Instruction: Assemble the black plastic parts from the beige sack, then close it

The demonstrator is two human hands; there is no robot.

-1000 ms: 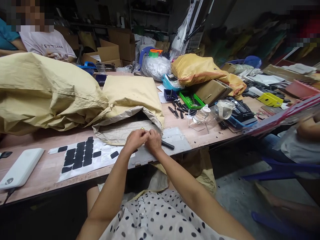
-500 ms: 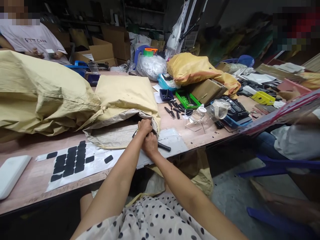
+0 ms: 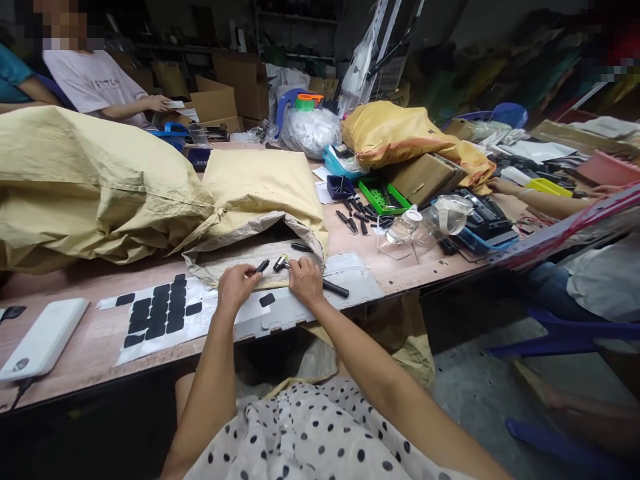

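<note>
My left hand (image 3: 237, 287) pinches a small black cylindrical piece (image 3: 262, 266) by one end, over the front edge of an open cloth sack (image 3: 265, 177). My right hand (image 3: 307, 279) lies across a small hammer (image 3: 336, 288), its fingers curled at the handle near the head. The hammer's head looks black with a yellowish end, and its black grip sticks out on the right. A black rod (image 3: 301, 247) lies in the sack's mouth, just beyond my right fingers. A loose black rounded pad (image 3: 267, 300) lies on the table edge between my hands.
A white sheet with several black pads (image 3: 156, 313) and a white power bank (image 3: 45, 339) lie on the left. Rightward are black tool-like parts (image 3: 357, 217), a green tray (image 3: 373, 193) and a clear bottle (image 3: 404, 225). A large full sack (image 3: 95, 187) stands left; co-workers sit nearby.
My hands, close together at the sack's mouth before, are now apart. My left hand has come left and towards me with the black piece. The view has shifted slightly left.
</note>
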